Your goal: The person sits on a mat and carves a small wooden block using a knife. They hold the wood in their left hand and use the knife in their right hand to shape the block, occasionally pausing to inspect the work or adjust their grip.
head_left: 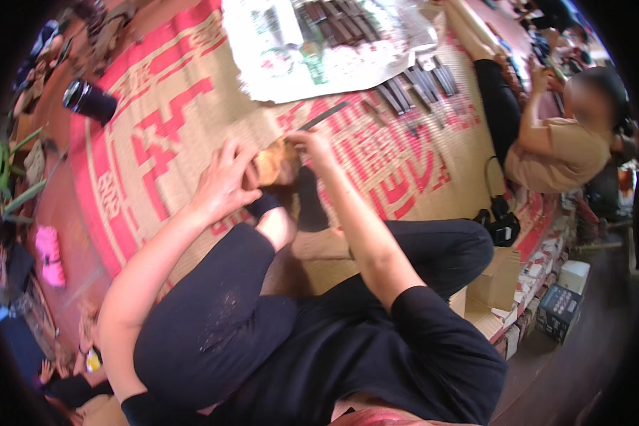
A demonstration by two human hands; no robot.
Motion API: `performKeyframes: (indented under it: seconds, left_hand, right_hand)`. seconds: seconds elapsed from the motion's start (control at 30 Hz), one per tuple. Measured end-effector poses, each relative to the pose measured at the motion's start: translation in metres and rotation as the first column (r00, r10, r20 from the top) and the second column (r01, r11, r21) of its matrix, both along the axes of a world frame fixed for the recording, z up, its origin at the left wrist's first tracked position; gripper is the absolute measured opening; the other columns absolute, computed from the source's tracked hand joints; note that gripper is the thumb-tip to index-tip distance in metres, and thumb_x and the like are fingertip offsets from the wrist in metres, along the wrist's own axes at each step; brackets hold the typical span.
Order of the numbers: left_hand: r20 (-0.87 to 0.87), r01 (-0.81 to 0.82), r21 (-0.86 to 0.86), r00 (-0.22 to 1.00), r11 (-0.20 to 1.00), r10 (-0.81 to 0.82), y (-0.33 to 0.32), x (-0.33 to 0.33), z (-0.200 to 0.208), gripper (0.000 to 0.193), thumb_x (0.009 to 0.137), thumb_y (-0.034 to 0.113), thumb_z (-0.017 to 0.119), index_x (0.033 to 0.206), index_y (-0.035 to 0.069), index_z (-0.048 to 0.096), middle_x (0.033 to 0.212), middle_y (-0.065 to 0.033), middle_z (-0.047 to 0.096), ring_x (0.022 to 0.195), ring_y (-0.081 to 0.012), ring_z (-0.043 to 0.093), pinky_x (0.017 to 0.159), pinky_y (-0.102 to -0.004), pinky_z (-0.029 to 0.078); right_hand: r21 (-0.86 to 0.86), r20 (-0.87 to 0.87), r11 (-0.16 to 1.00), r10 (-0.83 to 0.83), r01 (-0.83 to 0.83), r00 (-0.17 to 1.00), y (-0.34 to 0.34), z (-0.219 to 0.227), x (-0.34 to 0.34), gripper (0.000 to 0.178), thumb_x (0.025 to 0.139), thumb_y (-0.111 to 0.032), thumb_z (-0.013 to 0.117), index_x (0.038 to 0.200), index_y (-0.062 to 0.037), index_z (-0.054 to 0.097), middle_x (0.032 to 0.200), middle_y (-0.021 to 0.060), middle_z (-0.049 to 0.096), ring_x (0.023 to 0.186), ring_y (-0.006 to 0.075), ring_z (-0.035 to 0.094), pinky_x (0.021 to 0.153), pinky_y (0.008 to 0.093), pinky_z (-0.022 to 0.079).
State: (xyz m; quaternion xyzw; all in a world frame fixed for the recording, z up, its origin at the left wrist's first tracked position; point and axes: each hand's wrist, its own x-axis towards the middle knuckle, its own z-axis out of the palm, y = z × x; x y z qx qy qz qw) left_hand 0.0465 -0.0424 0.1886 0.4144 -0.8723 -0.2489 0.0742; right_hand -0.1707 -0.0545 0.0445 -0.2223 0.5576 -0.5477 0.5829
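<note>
Between my hands is a blurred yellow-brown piece (pixel 268 165), its kind too smeared to make out. My left hand (pixel 226 177) is curved around its left side, thumb and fingers closed on it. On the other side, my right hand (pixel 314 148) has its fingers bent and pressed together. A dark flat strip (pixel 326 115) sticks out from these fingers, pointing up and to the right; the end in the hand is hidden. Both hands are just above my crossed legs, over the red and tan woven mat (pixel 213 117).
Dark, narrow pieces (pixel 341 21) lie on a white plastic sack (pixel 263 67) at the far side. Several more strips (pixel 419 85) rest on the mat. A dark cylinder (pixel 90 101) is at left. Another person (pixel 568 142) sits at right, near a cardboard box (pixel 493 280).
</note>
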Motion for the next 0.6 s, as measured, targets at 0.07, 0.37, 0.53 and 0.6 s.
performKeyframes:
  seconds: [0.07,0.37,0.53,0.6]
  left_hand:
    - [-0.051,0.033,-0.048,0.998,0.998,-0.036,-0.001,-0.005,-0.002,0.072,0.055,0.016,0.080,0.119,0.012,0.046,0.115,-0.0150,0.040,0.106,-0.0392,0.046,0.084,-0.0468,0.047]
    - [-0.029,0.017,0.005,0.999,1.000,-0.017,0.001,-0.008,0.008,0.070,0.054,0.012,0.081,0.114,0.010,0.046,0.108,-0.0136,0.039,0.104,-0.0378,0.045,0.082,-0.0463,0.047]
    - [-0.018,0.032,-0.002,0.999,0.999,-0.032,0.001,-0.008,0.011,0.070,0.054,0.013,0.081,0.114,0.011,0.046,0.109,-0.0131,0.039,0.105,-0.0371,0.045,0.083,-0.0461,0.047]
    - [-0.022,0.029,-0.018,0.999,0.999,-0.030,0.002,-0.005,0.010,0.069,0.054,0.013,0.081,0.114,0.011,0.047,0.109,-0.0128,0.039,0.104,-0.0366,0.045,0.083,-0.0460,0.047]
  right_hand:
    - [-0.147,-0.502,0.977,0.064,-0.158,0.862,-0.002,-0.043,-0.012,0.007,0.070,-0.007,0.068,0.073,-0.0014,0.064,0.067,0.0068,0.064,0.058,0.0144,0.061,0.051,0.0272,0.047]
    - [0.123,-0.012,0.986,0.112,-0.110,0.994,-0.012,0.011,-0.016,0.017,0.072,-0.011,0.071,0.075,-0.0026,0.056,0.068,0.0079,0.063,0.060,0.0144,0.061,0.050,0.0253,0.048]
    - [0.116,-0.076,0.993,0.008,0.001,0.997,-0.016,0.006,-0.018,0.015,0.071,-0.008,0.070,0.074,-0.0008,0.056,0.069,0.0097,0.063,0.054,0.0160,0.060,0.045,0.0264,0.045]
    - [0.111,0.035,0.992,-0.063,0.059,0.997,-0.016,0.010,-0.021,0.014,0.071,-0.006,0.069,0.074,-0.0004,0.056,0.069,0.0102,0.064,0.053,0.0169,0.060,0.045,0.0263,0.046]
